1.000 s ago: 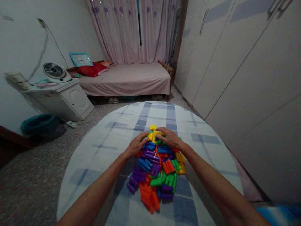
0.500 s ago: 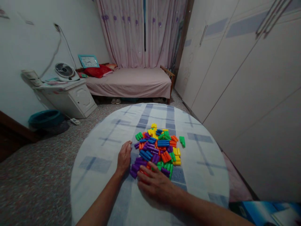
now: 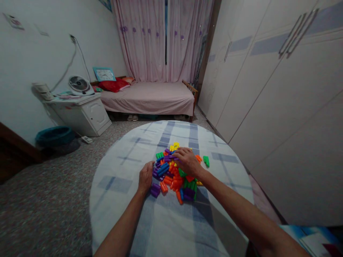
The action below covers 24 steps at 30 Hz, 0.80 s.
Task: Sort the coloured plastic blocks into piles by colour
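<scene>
A heap of colourful plastic toy blocks shaped like joined tubes lies on the round table [image 3: 115,210]. My left hand [image 3: 146,176] rests at the heap's left edge, holding nothing, its fingers extended beside the blocks. Over the back right of the heap is my right hand [image 3: 187,160], palm down with fingers stretched out, touching blocks and hiding those beneath. Between the hands lies a blue block [image 3: 163,169]. Nearer to me are a purple block [image 3: 155,190] and an orange block [image 3: 164,187]. One green block [image 3: 206,161] sits apart to the right.
A blue-and-white checked cloth covers the table. Beyond it stand a bed [image 3: 150,94] and, at the left, a white cabinet [image 3: 93,116] with a fan [image 3: 79,85]. A bin [image 3: 55,136] is on the floor. Wardrobe doors [image 3: 268,117] line the right side.
My right hand has moved from the near side of the heap to its back right. Blocks at the front are rearranged, with more orange ones showing. My left hand stays beside the heap.
</scene>
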Each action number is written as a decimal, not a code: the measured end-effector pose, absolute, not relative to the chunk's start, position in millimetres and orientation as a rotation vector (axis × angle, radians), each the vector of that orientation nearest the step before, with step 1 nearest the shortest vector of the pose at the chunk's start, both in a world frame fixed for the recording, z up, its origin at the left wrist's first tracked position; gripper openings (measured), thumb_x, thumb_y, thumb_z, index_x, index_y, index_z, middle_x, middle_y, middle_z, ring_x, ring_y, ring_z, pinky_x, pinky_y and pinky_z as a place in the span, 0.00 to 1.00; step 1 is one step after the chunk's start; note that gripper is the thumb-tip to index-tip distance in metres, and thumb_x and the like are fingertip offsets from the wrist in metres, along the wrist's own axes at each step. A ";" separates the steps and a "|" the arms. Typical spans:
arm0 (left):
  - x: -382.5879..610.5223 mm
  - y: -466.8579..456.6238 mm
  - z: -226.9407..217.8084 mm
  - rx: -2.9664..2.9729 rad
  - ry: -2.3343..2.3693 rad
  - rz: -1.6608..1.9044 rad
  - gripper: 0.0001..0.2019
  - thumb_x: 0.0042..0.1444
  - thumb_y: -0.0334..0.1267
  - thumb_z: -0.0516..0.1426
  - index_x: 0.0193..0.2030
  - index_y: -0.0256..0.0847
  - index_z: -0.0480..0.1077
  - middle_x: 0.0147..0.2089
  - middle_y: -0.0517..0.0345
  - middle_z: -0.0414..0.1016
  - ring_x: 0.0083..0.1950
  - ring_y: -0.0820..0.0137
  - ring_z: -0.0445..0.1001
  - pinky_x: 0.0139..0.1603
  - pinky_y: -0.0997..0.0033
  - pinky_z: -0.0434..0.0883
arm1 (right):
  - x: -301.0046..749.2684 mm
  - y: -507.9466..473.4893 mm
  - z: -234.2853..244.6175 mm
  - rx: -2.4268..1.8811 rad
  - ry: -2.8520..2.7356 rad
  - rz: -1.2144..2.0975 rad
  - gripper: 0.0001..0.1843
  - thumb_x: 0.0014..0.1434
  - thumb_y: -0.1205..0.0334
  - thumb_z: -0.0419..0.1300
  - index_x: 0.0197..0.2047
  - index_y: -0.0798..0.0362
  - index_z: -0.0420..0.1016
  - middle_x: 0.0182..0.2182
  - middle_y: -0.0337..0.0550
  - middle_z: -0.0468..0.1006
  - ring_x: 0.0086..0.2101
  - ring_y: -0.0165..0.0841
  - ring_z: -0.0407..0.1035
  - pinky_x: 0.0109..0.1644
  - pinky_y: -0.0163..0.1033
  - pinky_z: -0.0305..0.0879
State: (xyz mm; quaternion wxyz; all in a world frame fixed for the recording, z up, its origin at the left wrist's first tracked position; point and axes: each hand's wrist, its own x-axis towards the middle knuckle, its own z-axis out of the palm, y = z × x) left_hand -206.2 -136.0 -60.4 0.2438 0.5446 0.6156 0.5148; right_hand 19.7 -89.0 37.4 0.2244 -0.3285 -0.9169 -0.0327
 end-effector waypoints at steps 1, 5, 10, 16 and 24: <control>-205.8 -136.7 -59.4 1.476 1.682 1.409 0.24 0.64 0.51 0.41 0.49 0.39 0.71 0.49 0.51 0.76 0.53 0.66 0.72 0.58 0.61 0.67 | 25.3 -98.9 35.9 -0.840 -2.514 -0.061 0.16 0.62 0.60 0.55 0.53 0.51 0.71 0.51 0.50 0.74 0.55 0.40 0.62 0.59 0.49 0.55; -204.6 -137.6 -57.6 1.462 1.682 1.408 0.23 0.64 0.50 0.42 0.47 0.40 0.72 0.47 0.52 0.77 0.51 0.65 0.73 0.55 0.63 0.68 | 54.7 -153.0 11.3 -0.557 -2.654 0.026 0.26 0.59 0.50 0.57 0.60 0.47 0.66 0.58 0.49 0.69 0.60 0.43 0.57 0.63 0.53 0.50; -204.3 -136.5 -58.4 1.477 1.706 1.408 0.23 0.64 0.50 0.42 0.44 0.40 0.73 0.44 0.52 0.77 0.48 0.65 0.74 0.52 0.63 0.69 | 73.7 -176.0 -22.2 -0.467 -2.792 -0.015 0.22 0.62 0.53 0.55 0.59 0.45 0.66 0.59 0.47 0.69 0.61 0.40 0.57 0.64 0.53 0.49; -204.6 -136.3 -57.0 1.512 1.748 1.356 0.23 0.64 0.51 0.41 0.42 0.41 0.73 0.42 0.53 0.77 0.46 0.65 0.74 0.50 0.63 0.69 | 49.0 -131.7 -15.0 -0.319 -2.810 -0.249 0.12 0.66 0.64 0.50 0.50 0.50 0.71 0.45 0.47 0.76 0.49 0.34 0.67 0.55 0.45 0.58; -204.1 -136.1 -53.9 1.587 1.737 1.321 0.22 0.63 0.51 0.42 0.45 0.41 0.73 0.44 0.53 0.76 0.47 0.66 0.73 0.51 0.65 0.69 | 3.4 -56.7 5.3 -0.888 -2.518 -0.144 0.12 0.64 0.65 0.53 0.48 0.52 0.73 0.46 0.49 0.74 0.46 0.37 0.66 0.50 0.43 0.61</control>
